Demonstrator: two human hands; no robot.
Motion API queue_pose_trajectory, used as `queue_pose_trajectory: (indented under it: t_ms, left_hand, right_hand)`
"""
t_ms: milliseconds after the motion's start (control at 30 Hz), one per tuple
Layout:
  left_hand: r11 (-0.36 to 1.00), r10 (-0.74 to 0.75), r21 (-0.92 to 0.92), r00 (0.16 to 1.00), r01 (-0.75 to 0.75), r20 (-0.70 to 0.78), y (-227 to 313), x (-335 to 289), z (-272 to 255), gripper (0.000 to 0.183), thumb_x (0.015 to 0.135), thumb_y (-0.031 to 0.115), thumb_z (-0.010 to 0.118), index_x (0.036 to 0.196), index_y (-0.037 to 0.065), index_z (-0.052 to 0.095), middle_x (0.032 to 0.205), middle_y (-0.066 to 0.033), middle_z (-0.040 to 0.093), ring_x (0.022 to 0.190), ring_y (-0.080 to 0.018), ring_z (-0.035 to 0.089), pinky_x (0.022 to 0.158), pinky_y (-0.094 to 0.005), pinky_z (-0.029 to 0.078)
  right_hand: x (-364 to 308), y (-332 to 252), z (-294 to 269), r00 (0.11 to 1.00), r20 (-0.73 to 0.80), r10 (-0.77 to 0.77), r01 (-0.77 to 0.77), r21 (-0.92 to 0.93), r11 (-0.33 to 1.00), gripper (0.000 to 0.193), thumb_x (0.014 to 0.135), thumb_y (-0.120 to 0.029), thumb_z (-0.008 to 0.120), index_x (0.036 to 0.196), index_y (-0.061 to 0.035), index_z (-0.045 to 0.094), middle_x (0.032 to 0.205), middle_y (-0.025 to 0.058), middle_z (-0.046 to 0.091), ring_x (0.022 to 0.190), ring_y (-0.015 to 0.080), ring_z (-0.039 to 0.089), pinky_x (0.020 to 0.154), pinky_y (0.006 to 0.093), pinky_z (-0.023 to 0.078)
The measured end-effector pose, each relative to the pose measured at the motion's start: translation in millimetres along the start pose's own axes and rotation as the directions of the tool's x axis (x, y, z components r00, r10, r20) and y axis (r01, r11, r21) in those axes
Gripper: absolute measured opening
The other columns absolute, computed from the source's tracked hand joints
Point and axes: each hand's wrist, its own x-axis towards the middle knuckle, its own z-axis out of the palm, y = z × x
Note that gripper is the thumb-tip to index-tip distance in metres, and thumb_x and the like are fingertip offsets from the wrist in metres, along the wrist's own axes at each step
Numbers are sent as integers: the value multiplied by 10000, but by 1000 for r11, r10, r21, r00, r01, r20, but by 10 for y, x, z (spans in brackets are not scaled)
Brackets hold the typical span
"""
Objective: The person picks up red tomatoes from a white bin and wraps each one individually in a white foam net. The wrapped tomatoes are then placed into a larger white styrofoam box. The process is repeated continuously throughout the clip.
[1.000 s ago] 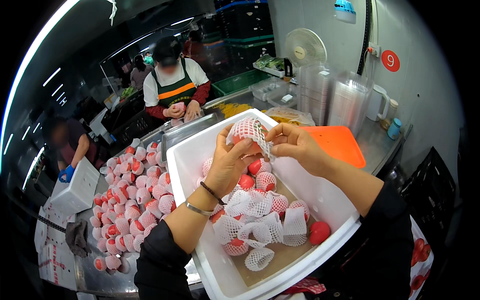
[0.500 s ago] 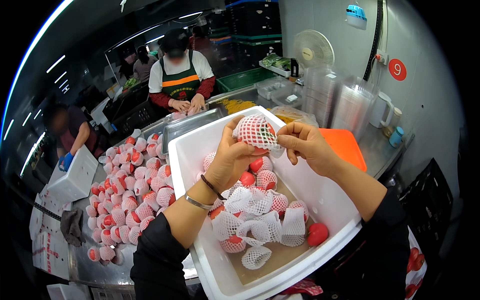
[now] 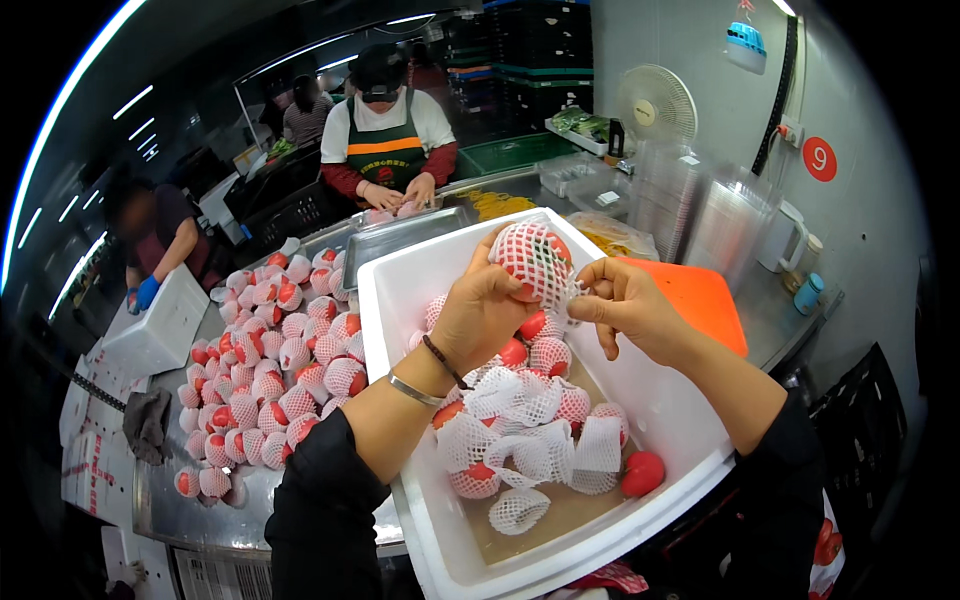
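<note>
My left hand point(image 3: 478, 312) is wrapped round a red tomato point(image 3: 560, 250) in a white foam net point(image 3: 525, 262), above the far part of a white foam box point(image 3: 690, 455). Between the thumb and fingers of my right hand point(image 3: 632, 308) is the net's edge, at the tomato's right side. Inside the box are several netted tomatoes, loose white foam nets point(image 3: 520, 510) and one bare tomato point(image 3: 642, 473) near the right wall.
A heap of netted tomatoes point(image 3: 270, 375) covers the metal table on the left. Behind the box lies a metal tray point(image 3: 400, 240); a co-worker point(image 3: 388, 150) handles things beyond it. An orange tray point(image 3: 700, 305) and stacked clear containers point(image 3: 668, 200) stand right.
The view has shifted, so the scene sits further right. In my left hand the netted tomato is tilted differently, showing more bare red at its upper right. My right fingers stay at the net's edge.
</note>
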Motion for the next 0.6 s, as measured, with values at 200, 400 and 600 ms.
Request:
queue_pose_trajectory:
  t_ms: [200,400,600]
  left_hand:
    - [979,-151,-147,987,142,-52,-41,-5,69,445,902,350,526,1220,43,473,1162,-111,573,1098,-244,549,994,-412,408]
    - [995,-98,-3,976,99,-195,-163,64,-16,368,908,412,538,1069,84,576,981,-62,646,911,-179,627,892,-363,489]
    - [984,-57,-177,991,34,-125,-13,7,54,303,878,344,523,1026,91,604,960,-45,664,890,-171,634,887,-350,477]
  right_hand:
    - [-29,111,126,999,29,30,-26,-117,993,224,835,-144,694,1004,-11,631,767,38,643,624,76,597,553,210,473]
    - [-12,242,155,991,86,-106,123,-230,965,308,839,-144,686,1096,3,600,924,32,631,711,84,603,630,226,487]
    - [-13,110,220,928,66,-366,312,-674,670,337,769,-89,701,1078,-9,595,1204,120,493,841,191,600,694,302,488]
